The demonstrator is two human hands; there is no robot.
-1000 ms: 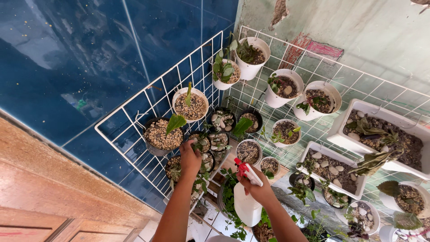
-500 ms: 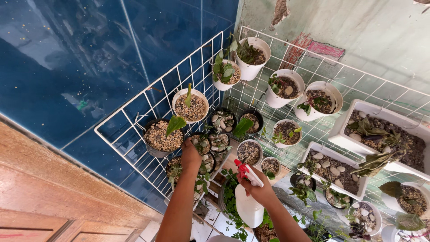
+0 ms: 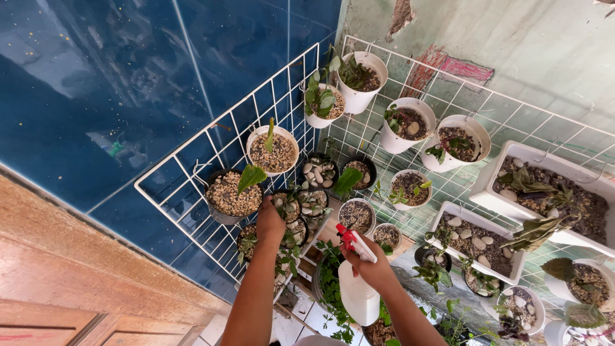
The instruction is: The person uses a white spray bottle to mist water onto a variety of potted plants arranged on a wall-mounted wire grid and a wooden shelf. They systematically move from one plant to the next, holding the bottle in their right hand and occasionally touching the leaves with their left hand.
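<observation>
My right hand [image 3: 375, 269] grips a white spray bottle [image 3: 357, 296] with a red nozzle [image 3: 346, 234], which points up towards a small white pot of gravel [image 3: 357, 216]. My left hand [image 3: 270, 222] reaches into a cluster of small dark pots [image 3: 291, 206] and touches the plant there; its fingers are hidden behind the back of the hand. A grey pot with gravel and one green leaf [image 3: 228, 194] hangs just left of that hand. Both forearms come up from the bottom edge.
Two white wire grids [image 3: 192, 168] lean in a corner, one on a blue tiled wall, one on a pale green wall. Round white pots [image 3: 403, 123] and white rectangular planters [image 3: 544, 186] hang on them. A wooden door [image 3: 77, 282] is at lower left.
My left hand has moved a little to the right, deeper into the dark pots. The spray bottle in my right hand has barely shifted.
</observation>
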